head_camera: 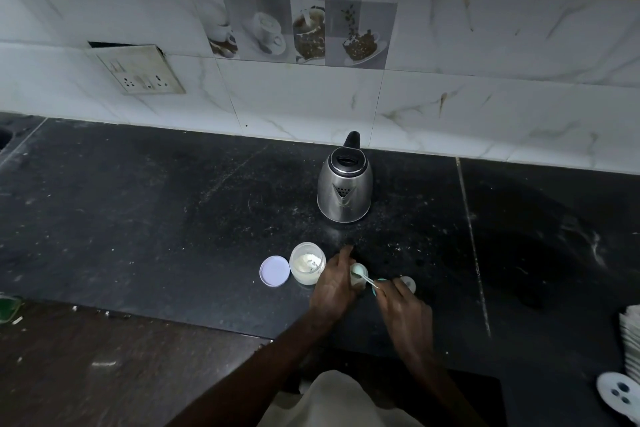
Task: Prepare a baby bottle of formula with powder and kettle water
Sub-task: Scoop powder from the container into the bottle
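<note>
A steel kettle (344, 189) with a black lid stands at the back of the dark counter (173, 218). Nearer me, an open clear jar of white powder (307, 263) sits beside its pale lilac lid (274, 271), which lies flat to the left. My left hand (334, 284) wraps around a small baby bottle (359, 277), mostly hidden behind it. My right hand (405, 308) pinches a small spoon (363, 277) with its bowl over the bottle's mouth. A pale round bottle cap (408, 282) peeks out behind my right hand.
A wall socket plate (138, 71) hangs on the tiled backsplash at left. A stack of white items (630, 336) and a white round object (620, 392) sit at the right edge. Something green (8, 308) lies at the left edge.
</note>
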Tool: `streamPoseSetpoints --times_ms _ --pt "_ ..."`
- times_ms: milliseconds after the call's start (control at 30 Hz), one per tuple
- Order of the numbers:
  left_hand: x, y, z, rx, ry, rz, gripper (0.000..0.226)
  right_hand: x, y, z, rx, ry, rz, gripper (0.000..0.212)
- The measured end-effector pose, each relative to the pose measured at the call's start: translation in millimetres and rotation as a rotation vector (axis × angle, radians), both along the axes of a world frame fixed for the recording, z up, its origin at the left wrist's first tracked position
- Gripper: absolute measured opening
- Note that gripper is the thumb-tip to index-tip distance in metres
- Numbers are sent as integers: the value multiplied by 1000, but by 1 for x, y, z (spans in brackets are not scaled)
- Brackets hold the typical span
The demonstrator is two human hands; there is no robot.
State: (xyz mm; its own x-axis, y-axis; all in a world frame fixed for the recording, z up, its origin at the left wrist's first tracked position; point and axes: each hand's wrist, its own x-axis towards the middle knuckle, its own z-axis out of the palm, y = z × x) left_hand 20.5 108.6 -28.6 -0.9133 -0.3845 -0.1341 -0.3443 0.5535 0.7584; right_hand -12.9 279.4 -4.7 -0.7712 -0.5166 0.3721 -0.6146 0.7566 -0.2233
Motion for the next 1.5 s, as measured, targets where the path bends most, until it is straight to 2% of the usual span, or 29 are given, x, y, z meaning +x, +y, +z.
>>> streamPoseSetpoints --times_ms 200,400,467,600,700,800,867,933,1133,1233,1300,1367,1500 --pt "0 0 -3 -2 -13 4 90 -2 2 -2 51 -33 23 9" --pt "-1 1 -3 5 -30 16 90 -1 2 3 17 -90 9 19" --pt "-1 2 -2 -5 -34 25 91 -1 -1 6 -134 -247 -65 11" --pt "-2 3 -1 22 -44 73 96 -10 -13 25 -591 -788 -315 8" --pt "-3 5 2 56 -60 112 97 -25 -25 40 -915 -1114 -544 4" --pt "-2 7 1 61 -73 136 86 -40 -35 47 -1085 -1345 -634 9" --pt "-2 7 2 65 -76 148 76 -47 -45 56 -1037 -1404 -576 11" --pt "-2 7 2 62 -75 159 68 -52 -60 65 -927 -1385 -465 6" --pt "-2 8 11 77 -64 151 67 -63 -115 77 -320 -926 -110 8" --pt "0 7 9 45 -87 135 65 -64 -140 71 -70 -772 -6 8" --pt "-1 2 -26 44 -79 147 55 -63 -154 71 67 -717 49 9" --pt "0 0 -39 62 -36 155 50 -63 -165 70 153 -708 80 12" --pt "9 4 11 144 -27 101 53 -61 -173 71 193 -702 88 16"
